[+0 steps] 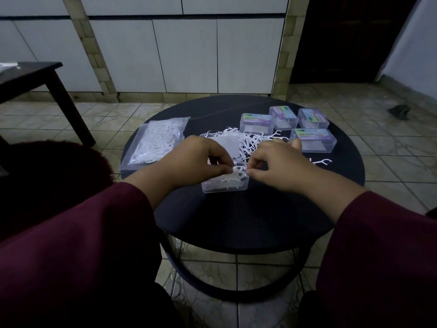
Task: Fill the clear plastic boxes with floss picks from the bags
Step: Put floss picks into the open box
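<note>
Both hands were over the open clear box, which sat near the middle of the round dark tabletop, slightly toward the near edge.

Left hand: fingers curled in, thumb and forefinger pinched together on white floss picks at the top of the box. Tips were touching the picks; the other fingers were folded under the palm.

Right hand: same posture, thumb and forefinger pinched shut at the box's right rim, on or right against the picks. Whether it actually gripped a pick or just pressed on one, I could not tell. Thumb tip stuck up toward the far side.

The box was partly filled with picks, lid off or hinged back behind the hands; hidden, so could not tell which.

A loose pile of picks lay just beyond the hands, mid-tabletop, with a white card on it. One stray pick lay toward the right edge.

A clear bag of picks lay flat at the left edge.

Four closed boxes with coloured labels were grouped at the far right edge, close together.

Maroon sleeves covered both forearms.
</note>
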